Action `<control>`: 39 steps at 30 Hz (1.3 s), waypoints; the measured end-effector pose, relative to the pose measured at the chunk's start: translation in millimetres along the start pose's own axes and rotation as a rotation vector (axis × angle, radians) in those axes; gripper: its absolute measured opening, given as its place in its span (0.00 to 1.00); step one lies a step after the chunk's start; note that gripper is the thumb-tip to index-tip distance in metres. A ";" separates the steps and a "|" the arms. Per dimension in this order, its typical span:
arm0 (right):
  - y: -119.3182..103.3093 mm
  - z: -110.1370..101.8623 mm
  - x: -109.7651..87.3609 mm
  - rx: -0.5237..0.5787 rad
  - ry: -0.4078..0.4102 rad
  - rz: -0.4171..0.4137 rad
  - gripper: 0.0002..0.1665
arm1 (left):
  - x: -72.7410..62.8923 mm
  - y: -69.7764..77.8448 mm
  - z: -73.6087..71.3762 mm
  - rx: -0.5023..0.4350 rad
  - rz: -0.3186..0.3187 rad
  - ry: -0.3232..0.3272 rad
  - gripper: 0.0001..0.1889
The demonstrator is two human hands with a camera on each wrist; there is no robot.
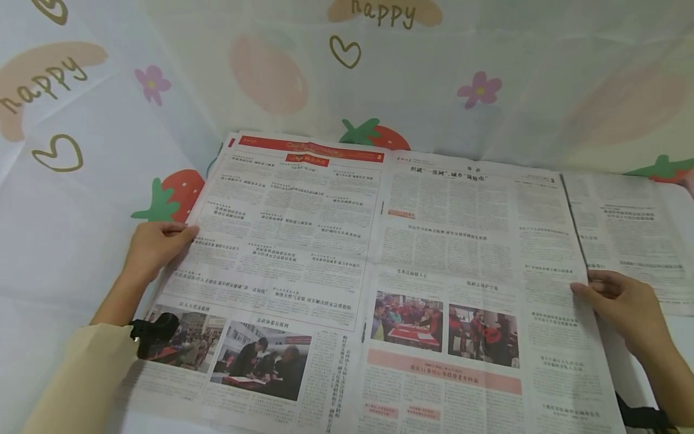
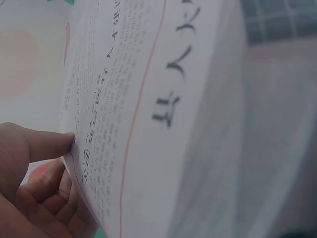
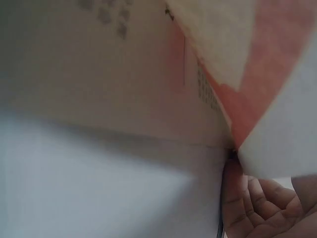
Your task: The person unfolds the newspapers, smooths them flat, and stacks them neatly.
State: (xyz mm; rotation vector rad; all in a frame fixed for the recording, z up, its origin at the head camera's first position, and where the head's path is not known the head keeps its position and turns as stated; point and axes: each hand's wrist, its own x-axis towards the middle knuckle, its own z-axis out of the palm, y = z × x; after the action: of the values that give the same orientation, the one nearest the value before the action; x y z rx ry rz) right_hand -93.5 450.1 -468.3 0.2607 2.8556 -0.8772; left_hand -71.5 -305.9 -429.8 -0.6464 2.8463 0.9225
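Observation:
A newspaper (image 1: 347,241) is spread wide between both hands, two pages with a red banner at the upper left and several colour photos lower down. My left hand (image 1: 157,246) pinches its left edge between thumb and fingers. That same grip shows in the left wrist view, the thumb (image 2: 49,144) on the printed face and the other fingers curled behind the sheet. On the opposite edge, my right hand (image 1: 623,304) pinches the paper, thumb on top. From the right wrist, the curled fingers (image 3: 235,198) show at the paper's edge, with the underside of the page hanging above.
Another newspaper sheet (image 1: 640,235) lies to the right, partly under the held one. A white cloth (image 1: 54,241) printed with strawberries, flowers, hearts and "happy" covers the surface and rises behind. Dark wrist straps (image 1: 154,333) sit on both wrists.

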 end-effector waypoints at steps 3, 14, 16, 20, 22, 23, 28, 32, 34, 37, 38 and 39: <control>-0.5 0.4 -1.5 -0.012 0.014 -0.009 0.35 | -0.2 1.8 0.2 0.017 0.019 0.007 0.32; -3.5 4.5 -4.4 -0.021 0.042 -0.059 0.32 | -3.5 2.9 1.9 0.116 0.043 0.077 0.29; -3.8 4.7 -3.8 -0.029 0.044 -0.066 0.32 | -3.2 3.1 2.4 0.124 0.037 0.079 0.30; -1.7 4.7 -3.2 -0.038 0.052 -0.094 0.32 | -1.6 3.9 4.7 0.136 0.040 0.083 0.29; -0.4 4.8 -3.4 -0.047 0.056 -0.098 0.32 | -1.4 4.6 6.1 0.138 0.055 0.091 0.28; 0.1 4.9 -3.6 -0.054 0.059 -0.093 0.32 | -1.3 5.0 6.5 0.140 0.065 0.096 0.28; 0.8 2.3 -4.8 -0.087 0.091 -0.071 0.29 | -4.1 7.3 6.2 0.167 0.093 0.110 0.29; 1.0 -8.5 -5.1 -0.100 0.119 -0.076 0.28 | -9.5 15.4 4.9 0.177 0.104 0.113 0.32; 1.6 -15.7 -4.2 -0.108 0.130 -0.061 0.28 | -12.6 23.2 5.5 0.161 0.133 0.119 0.32; 4.2 -25.0 -1.6 -0.096 0.165 -0.039 0.28 | -17.9 38.2 8.1 0.126 0.199 0.105 0.31; 5.3 -27.5 -0.3 -0.082 0.180 -0.036 0.28 | -20.1 44.1 9.6 0.108 0.215 0.095 0.30; 6.4 -29.8 1.0 -0.062 0.194 -0.030 0.29 | -22.2 49.8 11.2 0.089 0.231 0.084 0.29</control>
State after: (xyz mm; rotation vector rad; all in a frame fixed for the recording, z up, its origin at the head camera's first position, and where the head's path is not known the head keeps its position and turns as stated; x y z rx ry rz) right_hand -95.7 472.4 -447.6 0.3127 3.0665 -0.8087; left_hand -72.7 -255.0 -407.4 -0.3603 3.0654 0.8074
